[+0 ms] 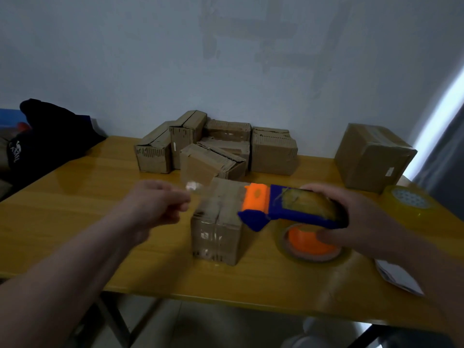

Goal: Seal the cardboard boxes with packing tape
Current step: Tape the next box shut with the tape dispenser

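A small cardboard box (216, 234) stands at the middle of the yellow table (75, 209), its top seam running toward 12 o'clock. At its 9 o'clock the left hand (158, 204) has its fingers curled and pinches the end of a clear tape strip (200, 190), though blur hides the exact hold. The strip stretches over the box top to the tape dispenser (283, 209) at 3 o'clock, which the right hand (356, 217) grips around its roll end.

Under the dispenser, at 4 o'clock from the box, lies an orange-cored tape roll (311, 244), partly covered by the right thumb. A pile of boxes (216, 146) crowds 12 o'clock. A large box (374, 156) and a second tape roll (406, 204) sit at 2 o'clock, a paper sheet (399, 277) at 4, and a dark cloth bundle (50, 131) at 10.
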The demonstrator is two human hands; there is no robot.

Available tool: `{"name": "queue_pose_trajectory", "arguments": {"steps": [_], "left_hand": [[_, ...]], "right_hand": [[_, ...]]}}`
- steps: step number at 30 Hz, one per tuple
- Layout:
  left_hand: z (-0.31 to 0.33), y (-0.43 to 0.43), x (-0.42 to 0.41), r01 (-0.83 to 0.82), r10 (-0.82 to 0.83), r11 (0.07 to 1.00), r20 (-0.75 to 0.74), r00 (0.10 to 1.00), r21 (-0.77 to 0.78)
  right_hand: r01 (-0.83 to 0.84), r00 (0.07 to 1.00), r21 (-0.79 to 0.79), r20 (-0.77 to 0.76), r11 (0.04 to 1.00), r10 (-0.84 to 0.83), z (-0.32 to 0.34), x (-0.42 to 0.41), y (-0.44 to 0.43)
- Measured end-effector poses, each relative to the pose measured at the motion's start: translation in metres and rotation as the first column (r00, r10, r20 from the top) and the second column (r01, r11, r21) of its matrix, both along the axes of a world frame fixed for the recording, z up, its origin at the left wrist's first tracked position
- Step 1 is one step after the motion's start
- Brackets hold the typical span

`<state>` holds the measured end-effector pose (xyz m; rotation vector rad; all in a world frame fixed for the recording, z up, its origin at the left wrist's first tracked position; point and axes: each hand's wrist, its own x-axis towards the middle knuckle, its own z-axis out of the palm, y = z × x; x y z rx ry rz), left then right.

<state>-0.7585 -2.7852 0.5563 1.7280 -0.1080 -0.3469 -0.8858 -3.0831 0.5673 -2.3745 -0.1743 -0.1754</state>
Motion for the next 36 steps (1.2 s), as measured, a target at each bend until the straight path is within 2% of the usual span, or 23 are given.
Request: {"name": "queue_pose_trajectory", "arguments": {"steps": [4,11,18,21,27,30,34,36], "left_hand": [[-0.021,0.015,0.005,-0.049,0.048,0.998,0.010,0.999,0.029],[-0.047,0.001,0.006,-0.204,0.203,0.979,0.082,0.976,0.007],[-0.059,-0.002,0.006,-0.257,0.250,0.965,0.126,0.960,0.041],[-0.066,-0.005,0.005,-0.238,0.233,0.970,0.082,0.969,0.049],[-0.073,-0.006,0.004,-0.192,0.189,0.981,-0.083,0.978,-0.028],[-0.075,-0.007,0.004,-0.155,0.159,0.986,-0.060,0.986,0.067],[-0.077,-0.004,0.002,-0.071,0.069,0.948,0.018,0.997,0.311],[-0.075,-0.001,0.000,-0.160,0.127,0.949,0.133,0.983,0.271]], "right_hand": [[-0.015,1.000,-0.062,-0.013,0.998,0.014,-0.001,-0.001,-0.011],[-0.018,1.000,-0.075,-0.017,0.997,0.017,-0.010,0.001,-0.011],[-0.027,0.999,-0.103,-0.031,0.994,0.024,-0.017,0.004,-0.009],[-0.024,1.000,-0.131,-0.017,0.991,0.022,-0.024,0.006,-0.004],[0.019,1.000,-0.101,-0.020,0.995,-0.021,-0.040,0.008,0.001],[0.054,0.998,-0.081,-0.031,0.995,-0.056,-0.046,0.006,0.001],[0.052,0.998,-0.084,-0.025,0.995,-0.054,-0.049,0.002,0.003],[0.054,0.998,-0.065,-0.033,0.996,-0.056,-0.050,0.001,0.005]]}}
